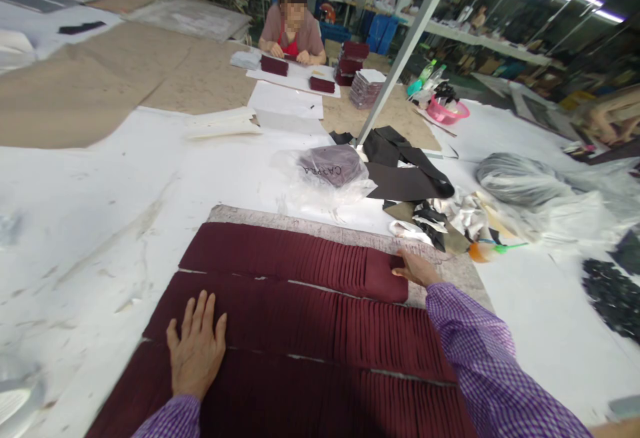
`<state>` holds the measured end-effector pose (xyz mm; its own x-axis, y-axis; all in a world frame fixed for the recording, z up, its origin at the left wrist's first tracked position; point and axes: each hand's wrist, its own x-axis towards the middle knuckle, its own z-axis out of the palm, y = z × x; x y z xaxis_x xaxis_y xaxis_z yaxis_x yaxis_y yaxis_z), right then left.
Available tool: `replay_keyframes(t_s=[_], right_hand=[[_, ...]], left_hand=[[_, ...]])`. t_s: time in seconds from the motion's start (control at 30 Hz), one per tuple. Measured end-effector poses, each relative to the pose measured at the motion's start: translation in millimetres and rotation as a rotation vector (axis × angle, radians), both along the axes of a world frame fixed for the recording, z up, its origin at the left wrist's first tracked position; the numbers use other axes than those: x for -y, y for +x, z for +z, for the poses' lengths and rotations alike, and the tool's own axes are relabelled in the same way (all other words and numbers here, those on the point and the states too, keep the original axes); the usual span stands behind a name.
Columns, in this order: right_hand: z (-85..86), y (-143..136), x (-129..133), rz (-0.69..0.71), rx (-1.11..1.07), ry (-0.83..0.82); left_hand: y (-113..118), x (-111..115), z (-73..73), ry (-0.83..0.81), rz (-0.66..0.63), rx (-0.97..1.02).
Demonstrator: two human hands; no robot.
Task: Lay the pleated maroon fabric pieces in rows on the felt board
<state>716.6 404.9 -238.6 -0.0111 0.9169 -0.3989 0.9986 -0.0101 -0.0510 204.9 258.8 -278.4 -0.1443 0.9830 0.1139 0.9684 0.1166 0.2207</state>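
Observation:
Maroon fabric pieces (280, 305) lie overlapped in long rows on a speckled grey board (300, 223). My left hand (197, 345) rests flat on the rows toward their left end, its fingers spread. At the right end of the far row, my right hand (417, 269) has its thumb and fingers at the edge of the last maroon fabric piece (385, 277). Its thumb lies over that edge, and the other fingertips are partly hidden. Purple checked sleeves cover both forearms. The nearest rows run out of the bottom of the view.
Beyond the board lies a plastic bag (330, 168) with dark contents. Black material strips (407, 175), scraps (450, 221) and a metal post (407, 51) stand to its right. A co-worker (295, 25) sits across the table near maroon stacks (351, 61). A pink basin (447, 113) is farther right.

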Motion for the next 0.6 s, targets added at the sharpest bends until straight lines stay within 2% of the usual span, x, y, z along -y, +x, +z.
replay_keyframes(t_s=[0.13,0.23,0.33,0.5,0.6], right_hand=[[12.3,-11,7,0.045,0.036,0.132],[12.8,-25,12,0.119,-0.009,0.239],[-3.9,-48,18,0.196,-0.083,0.304],[-49.4,-85,34,0.197,-0.095,0.368],[-61.6,-92,39,0.190,-0.088,0.383]], left_hand=[[0,0,-0.8,-0.005,-0.003,-0.007],[0,0,-1.0,-0.008,-0.006,-0.006],[0,0,-0.4,-0.010,-0.005,-0.001],[1,-1,1.6,-0.022,-0.013,0.000],[2,-2,2.2,-0.026,-0.008,-0.005]])
